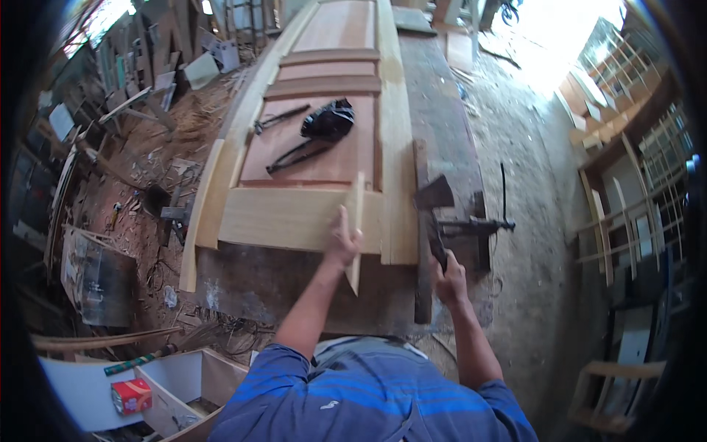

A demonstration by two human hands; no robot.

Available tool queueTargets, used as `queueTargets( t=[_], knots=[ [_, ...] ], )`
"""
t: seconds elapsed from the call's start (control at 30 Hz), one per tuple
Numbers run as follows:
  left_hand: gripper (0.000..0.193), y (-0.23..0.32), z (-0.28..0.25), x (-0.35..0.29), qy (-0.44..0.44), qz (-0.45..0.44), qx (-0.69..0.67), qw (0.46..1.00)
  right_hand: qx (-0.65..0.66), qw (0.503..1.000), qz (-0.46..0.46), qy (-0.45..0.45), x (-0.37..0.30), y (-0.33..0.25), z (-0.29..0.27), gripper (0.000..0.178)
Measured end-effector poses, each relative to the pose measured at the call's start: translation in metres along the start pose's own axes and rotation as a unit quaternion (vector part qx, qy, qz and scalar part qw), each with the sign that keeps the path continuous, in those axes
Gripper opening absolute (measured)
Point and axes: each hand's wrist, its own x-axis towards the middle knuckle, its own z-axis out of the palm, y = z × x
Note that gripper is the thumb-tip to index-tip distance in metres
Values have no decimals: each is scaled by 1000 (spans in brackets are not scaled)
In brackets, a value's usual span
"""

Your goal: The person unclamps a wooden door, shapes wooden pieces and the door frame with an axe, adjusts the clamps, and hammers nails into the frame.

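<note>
A panelled wooden door (294, 217) lies flat on the workbench, running away from me. Over its near right corner, my left hand (345, 241) is closed on a thin pale wooden strip (358, 202), which stands nearly upright in view with its pointed end toward me. To the right, my right hand (451, 281) grips the dark handle of a hatchet (434, 194). The hatchet's broad black head points away from me, above a narrow wooden bar (422, 295) beside the door.
A black plastic bundle (331, 121) and a dark metal tool (283, 118) rest on the door panel. A bar clamp (479, 226) sits at the bench's right edge. Wood scraps and shavings (195, 125) litter the left floor. A wooden box (169, 412) holds a red package (131, 396).
</note>
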Motion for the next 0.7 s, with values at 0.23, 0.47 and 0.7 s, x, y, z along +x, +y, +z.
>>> queueTargets(
  t=[0.23,0.47,0.7],
  knots=[
    [93,-1,-21,14,-73,5,-38,997,25,994,-102,23,20,-71,32,35],
    [99,7,-11,7,-84,-11,-23,996,-184,971,74,-134,33,-63,81,44],
    [101,-11,-9,8,-87,6,-17,996,-131,987,32,-86,24,-72,76,39]
  ],
)
